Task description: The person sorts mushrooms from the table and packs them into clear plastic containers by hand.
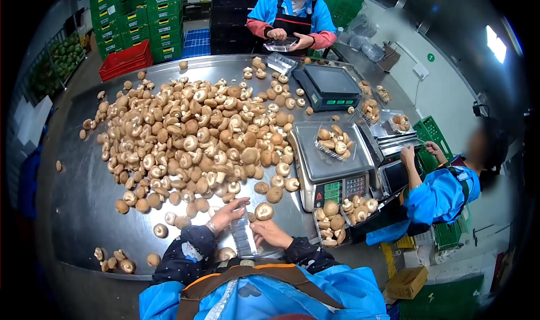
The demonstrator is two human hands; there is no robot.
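A stack of clear plastic trays stands close to my body at the table's near edge. My left hand grips its far left end, fingers bent over the top. On the other side, my right hand holds the stack's right edge, thumb uppermost. Just beyond the hands lies a large shiitake mushroom, cap and pale gills showing. Another mushroom sits beside the trays, below my left wrist. A big heap of shiitake mushrooms spreads over the steel table ahead.
On the right, a scale bears a filled tray; two filled trays stand before it. A second scale sits farther back. One co-worker holds a tray across the table; another works at right. Green crates rise behind.
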